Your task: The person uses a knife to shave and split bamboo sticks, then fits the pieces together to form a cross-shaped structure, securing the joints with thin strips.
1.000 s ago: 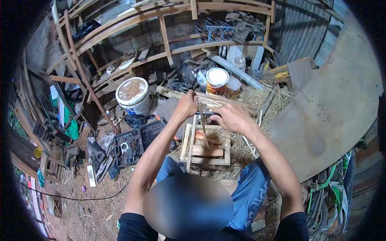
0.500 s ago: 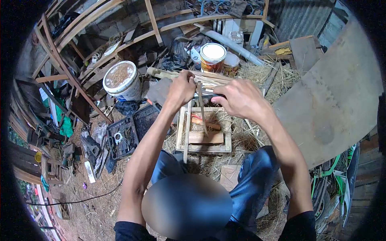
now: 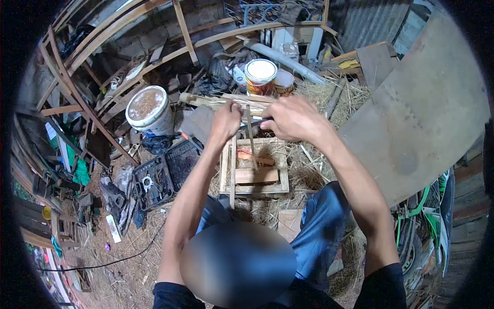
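No lettering, brand, number or sign can be read on anything here.

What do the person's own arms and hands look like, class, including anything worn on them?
The left sleeve and right sleeve are short and look black, with no marking visible. Below them, the left forearm and right forearm are bare. The left hand and right hand are ungloved; small details are unclear.

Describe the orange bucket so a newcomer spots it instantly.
Find the long grey pipe slanting across the back. Just below its left half, beyond the right hand, stands the orange bucket. Its lid is bright white, while the tub at its right is duller and the bigger bucket at its left has brown debris on top.
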Demonstrator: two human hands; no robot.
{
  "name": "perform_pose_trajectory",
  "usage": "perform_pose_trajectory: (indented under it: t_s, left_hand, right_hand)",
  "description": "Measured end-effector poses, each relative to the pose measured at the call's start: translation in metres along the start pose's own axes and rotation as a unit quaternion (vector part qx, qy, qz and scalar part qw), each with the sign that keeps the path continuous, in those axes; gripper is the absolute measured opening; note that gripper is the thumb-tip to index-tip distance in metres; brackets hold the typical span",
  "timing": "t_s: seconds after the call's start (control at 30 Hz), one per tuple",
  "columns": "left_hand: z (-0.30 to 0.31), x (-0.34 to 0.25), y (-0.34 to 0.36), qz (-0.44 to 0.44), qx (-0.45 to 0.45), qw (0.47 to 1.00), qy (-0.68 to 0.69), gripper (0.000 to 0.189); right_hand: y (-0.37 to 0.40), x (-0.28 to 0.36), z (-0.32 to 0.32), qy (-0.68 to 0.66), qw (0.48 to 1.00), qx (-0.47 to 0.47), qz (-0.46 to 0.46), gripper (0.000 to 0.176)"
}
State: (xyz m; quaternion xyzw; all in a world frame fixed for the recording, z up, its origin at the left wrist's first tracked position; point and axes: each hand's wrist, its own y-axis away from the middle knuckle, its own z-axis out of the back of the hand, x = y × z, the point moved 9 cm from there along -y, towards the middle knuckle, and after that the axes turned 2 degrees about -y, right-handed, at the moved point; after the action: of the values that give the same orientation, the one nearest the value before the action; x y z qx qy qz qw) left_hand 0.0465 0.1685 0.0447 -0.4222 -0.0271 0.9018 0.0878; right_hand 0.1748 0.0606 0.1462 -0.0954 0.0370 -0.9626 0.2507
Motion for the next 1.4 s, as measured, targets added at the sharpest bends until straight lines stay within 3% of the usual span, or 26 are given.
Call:
perform_pose_trajectory:
  t_s: [0.1, 0.37, 0.43, 0.5, 0.57, 0.67, 0.77, 0.83, 0.87, 0.9, 0.93, 0.97, 1.0, 1.07, 1.13, 1.23, 1.3, 1.37, 1.4]
  left_hand:
    - [0.013, -0.026, 0.010, -0.011, -0.023, 0.995, -0.098, 0.036]
    - [0.006, -0.020, 0.000, -0.008, 0.020, 0.997, -0.073, 0.037]
    - [0.001, -0.007, -0.004, -0.029, 0.003, 0.995, -0.092, 0.039]
    - [-0.020, 0.027, 0.000, 0.009, 0.038, 0.980, -0.194, 0.040]
    - [-0.029, 0.036, 0.004, -0.035, -0.012, 0.987, -0.154, 0.041]
    - [-0.026, 0.010, 0.014, -0.020, 0.020, 0.983, -0.182, 0.041]
    - [-0.026, 0.009, 0.014, -0.031, 0.014, 0.975, -0.220, 0.041]
    - [-0.030, 0.010, 0.026, -0.017, 0.033, 0.984, -0.174, 0.041]
    - [-0.050, 0.030, 0.034, -0.056, 0.092, 0.949, -0.296, 0.040]
    - [-0.076, 0.074, 0.050, -0.046, 0.049, 0.953, -0.296, 0.036]
    - [-0.086, 0.095, 0.069, -0.091, -0.062, 0.964, -0.240, 0.034]
    - [-0.082, 0.098, 0.075, -0.136, -0.173, 0.960, -0.176, 0.032]
    - [-0.074, 0.082, 0.058, -0.146, -0.182, 0.957, -0.173, 0.032]
    - [-0.089, 0.077, 0.061, -0.133, -0.030, 0.983, -0.122, 0.030]
    - [-0.093, 0.080, 0.050, -0.129, -0.026, 0.982, -0.138, 0.030]
    - [-0.106, 0.089, 0.044, -0.112, 0.025, 0.988, -0.106, 0.031]
    - [-0.104, 0.071, 0.052, -0.176, 0.035, 0.981, -0.070, 0.031]
    - [-0.091, 0.059, 0.059, -0.169, 0.026, 0.982, -0.083, 0.032]
    - [-0.082, 0.046, 0.065, -0.198, 0.014, 0.978, -0.068, 0.031]
  right_hand:
    - [0.007, -0.004, -0.003, -0.039, 0.999, -0.027, 0.009, 0.023]
    - [0.008, -0.010, -0.009, -0.050, 0.997, -0.064, -0.001, 0.024]
    - [0.009, -0.010, -0.022, -0.064, 0.996, -0.061, -0.009, 0.022]
    - [0.009, -0.020, -0.061, -0.148, 0.986, 0.026, -0.067, 0.021]
    - [0.013, -0.015, -0.055, -0.051, 0.998, -0.022, 0.002, 0.020]
    - [0.018, -0.026, -0.070, -0.106, 0.994, -0.001, -0.026, 0.021]
    - [0.017, -0.022, -0.060, -0.090, 0.994, -0.067, -0.002, 0.020]
    - [0.020, -0.030, -0.083, -0.120, 0.990, 0.033, -0.073, 0.020]
    - [0.021, -0.032, -0.122, -0.169, 0.983, 0.041, -0.054, 0.019]
    - [0.029, -0.038, -0.175, -0.174, 0.979, 0.078, -0.066, 0.020]
    - [0.044, -0.029, -0.169, -0.099, 0.959, 0.206, -0.168, 0.022]
    - [0.046, -0.028, -0.187, -0.129, 0.979, 0.119, -0.105, 0.022]
    - [0.035, -0.042, -0.248, -0.070, 0.993, 0.095, 0.000, 0.023]
    - [0.040, -0.032, -0.221, -0.096, 0.991, 0.093, -0.025, 0.022]
    - [0.037, -0.028, -0.184, -0.096, 0.991, 0.082, -0.041, 0.021]
    - [0.051, -0.030, -0.197, -0.144, 0.986, 0.052, -0.066, 0.022]
    - [0.061, -0.025, -0.199, -0.112, 0.993, 0.024, -0.024, 0.024]
    - [0.068, -0.006, -0.177, -0.092, 0.992, -0.072, 0.056, 0.024]
    - [0.064, -0.006, -0.179, -0.049, 0.998, -0.043, 0.008, 0.022]
